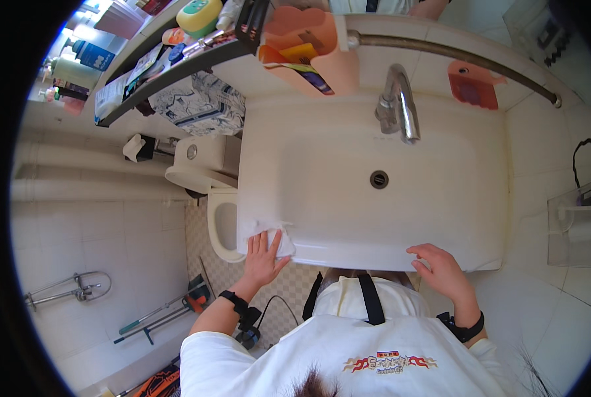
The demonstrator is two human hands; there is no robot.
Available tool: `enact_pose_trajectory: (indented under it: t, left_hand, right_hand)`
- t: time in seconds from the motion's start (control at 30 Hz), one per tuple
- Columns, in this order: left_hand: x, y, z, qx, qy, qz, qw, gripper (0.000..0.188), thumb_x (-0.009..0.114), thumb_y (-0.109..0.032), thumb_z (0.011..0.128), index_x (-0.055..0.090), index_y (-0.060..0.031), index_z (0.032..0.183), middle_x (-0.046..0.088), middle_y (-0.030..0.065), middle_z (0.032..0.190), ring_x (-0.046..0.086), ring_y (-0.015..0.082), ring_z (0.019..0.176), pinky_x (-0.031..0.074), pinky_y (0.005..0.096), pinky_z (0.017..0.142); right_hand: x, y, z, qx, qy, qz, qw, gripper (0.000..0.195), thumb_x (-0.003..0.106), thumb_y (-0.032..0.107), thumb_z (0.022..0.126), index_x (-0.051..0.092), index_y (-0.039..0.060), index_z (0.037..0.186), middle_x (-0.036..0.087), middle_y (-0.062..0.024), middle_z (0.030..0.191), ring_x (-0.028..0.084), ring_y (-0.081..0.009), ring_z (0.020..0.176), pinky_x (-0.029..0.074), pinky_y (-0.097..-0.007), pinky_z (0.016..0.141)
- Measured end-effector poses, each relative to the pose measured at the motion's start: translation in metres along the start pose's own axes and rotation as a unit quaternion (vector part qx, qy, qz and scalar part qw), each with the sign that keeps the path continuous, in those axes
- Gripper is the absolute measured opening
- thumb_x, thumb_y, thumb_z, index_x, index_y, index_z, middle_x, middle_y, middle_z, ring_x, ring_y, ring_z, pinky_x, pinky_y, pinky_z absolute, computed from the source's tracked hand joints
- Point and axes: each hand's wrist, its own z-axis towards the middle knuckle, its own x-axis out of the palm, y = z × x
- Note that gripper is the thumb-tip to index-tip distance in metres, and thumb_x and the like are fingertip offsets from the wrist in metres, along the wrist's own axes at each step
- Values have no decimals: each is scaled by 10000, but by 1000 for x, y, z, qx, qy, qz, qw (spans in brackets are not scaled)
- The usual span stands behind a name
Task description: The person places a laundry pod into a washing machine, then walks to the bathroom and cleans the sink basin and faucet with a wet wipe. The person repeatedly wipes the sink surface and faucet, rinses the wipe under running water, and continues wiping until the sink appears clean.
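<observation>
My left hand (264, 258) presses a thin white cloth or wipe (281, 243) flat on the front left corner of the white washbasin (315, 208). Its fingers lie over the cloth and its thumb points towards the front rim. At the right part of the front rim is my right hand (439, 270), fingers loosely bent and apart, with nothing in it. Whether it touches the rim cannot be told. A round dark drain (379, 179) sits in the basin floor below the chrome faucet (399, 106).
An orange-pink holder (342, 64) hangs by a metal rail (439, 47) behind the basin. A crowded dark-edged shelf (176, 74) juts out at upper left. The toilet (216, 228) stands left of the basin. A clear wall rack (573, 238) is at right.
</observation>
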Motion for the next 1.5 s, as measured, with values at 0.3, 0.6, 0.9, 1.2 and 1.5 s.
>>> enact_pose_trajectory:
  t: [0.3, 0.6, 0.9, 1.2, 1.5]
  left_hand:
    - [-29, 55, 260, -77, -136, 9, 988, 817, 418, -572, 927, 176, -56, 1512, 210, 274, 1515, 189, 428, 1393, 116, 618, 1092]
    - [-78, -76, 346, -52, -45, -31, 997, 896, 448, -555, 909, 100, 19, 1503, 147, 217, 1558, 129, 371, 1438, 70, 575, 1124]
    - [-68, -141, 346, 143, -124, 12, 982, 803, 578, -337, 869, 195, -7, 1493, 289, 137, 1518, 270, 280, 1395, 180, 483, 1138]
    - [-59, -114, 323, 39, 65, -550, 831, 412, 459, -126, 933, 458, -80, 1343, 570, 87, 1282, 564, 278, 1141, 446, 422, 978]
    - [-118, -156, 209, 53, 234, -936, 257, 436, 367, -257, 972, 413, -51, 1354, 504, 173, 1361, 484, 354, 1258, 362, 577, 1049]
  right_hand:
    - [-32, 68, 77, -13, -65, 90, 994, 226, 575, 86, 906, 636, 65, 1123, 667, -97, 1054, 629, -224, 940, 500, -327, 810]
    - [-27, 82, 75, 27, -91, 139, 986, 214, 573, 52, 914, 641, 45, 1117, 664, -53, 1027, 611, -146, 929, 489, -312, 837]
    - [-22, 48, 106, 2, -52, 172, 984, 220, 578, 40, 907, 643, 47, 1116, 666, -55, 1016, 630, -141, 869, 506, -281, 798]
    - [-53, 25, 200, -148, -310, -9, 939, 369, 581, -11, 813, 614, 74, 1170, 631, -165, 1093, 647, -321, 835, 533, -389, 738]
    - [-66, 16, 204, -109, -256, -97, 956, 156, 658, 81, 801, 711, 48, 944, 663, -178, 840, 626, -372, 781, 510, -420, 696]
